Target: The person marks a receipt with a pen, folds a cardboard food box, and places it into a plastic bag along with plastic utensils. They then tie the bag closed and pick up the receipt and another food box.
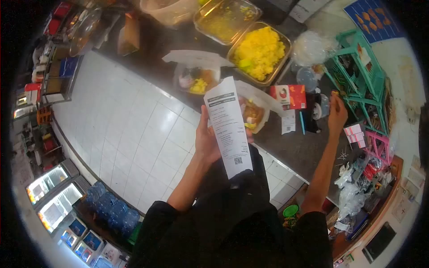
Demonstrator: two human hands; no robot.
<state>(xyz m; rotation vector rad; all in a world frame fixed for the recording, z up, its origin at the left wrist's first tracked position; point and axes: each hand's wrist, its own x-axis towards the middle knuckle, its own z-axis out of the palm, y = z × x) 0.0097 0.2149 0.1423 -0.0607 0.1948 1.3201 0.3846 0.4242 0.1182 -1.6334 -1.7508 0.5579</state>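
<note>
A long printed receipt [230, 134] with a QR code near its lower end is held up in front of me. My left hand [209, 140] is closed around it, thumb on the left edge and fingertips showing at the right. Behind the paper, an open takeaway box [254, 111] with food is partly covered. My right hand [337, 114] is stretched out over the right part of the counter, beside the green plastic rack [364, 76]. Its fingers are pinched together, with a small orange spot at the tips that I cannot make out.
Another open food box [196, 80] lies on the dark counter [156, 58]. Farther back stands a metal tray of yellow rice [261, 53]. A red box [297, 96], a second receipt [288, 123], a blue pen [302, 123] and plastic bags [351, 196] lie to the right.
</note>
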